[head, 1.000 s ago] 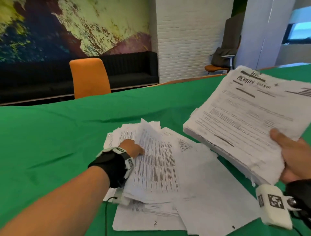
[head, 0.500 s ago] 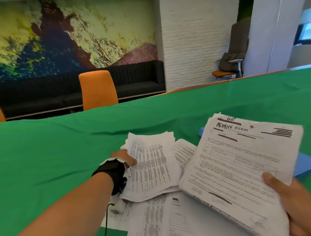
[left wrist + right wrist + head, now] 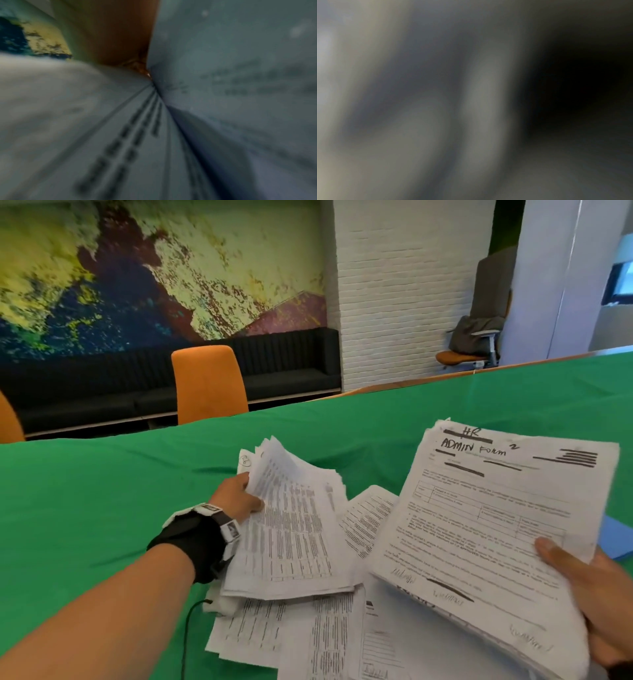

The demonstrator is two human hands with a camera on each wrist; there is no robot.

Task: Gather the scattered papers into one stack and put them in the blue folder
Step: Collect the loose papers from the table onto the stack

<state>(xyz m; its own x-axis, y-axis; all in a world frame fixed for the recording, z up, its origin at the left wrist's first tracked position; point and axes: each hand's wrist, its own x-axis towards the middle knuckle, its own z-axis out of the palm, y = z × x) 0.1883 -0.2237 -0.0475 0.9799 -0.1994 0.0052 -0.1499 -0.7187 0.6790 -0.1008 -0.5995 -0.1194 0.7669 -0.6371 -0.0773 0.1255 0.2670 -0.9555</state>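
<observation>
My left hand [image 3: 239,498] grips the left edge of a bundle of printed sheets [image 3: 291,529], lifted slightly off the pile. My right hand [image 3: 589,587] holds a thick paper stack [image 3: 489,529] headed "ADMIN FORM", thumb on top, over the table's right side. More loose papers [image 3: 318,635] lie spread beneath both. A sliver of the blue folder [image 3: 613,537] shows behind the right stack, mostly hidden. The left wrist view shows blurred printed pages [image 3: 120,135] up close. Only a dark blur fills the right wrist view.
A green cloth [image 3: 102,491] covers the table. An orange chair [image 3: 209,381] stands at the far edge, with a black bench [image 3: 291,364] along the painted wall. Another chair [image 3: 472,344] with a grey cover stands at the back right.
The right hand lowered its thick stack toward the table and the loose sheets. The left hand closed on the bundle's edge and raised it, fanning the pages.
</observation>
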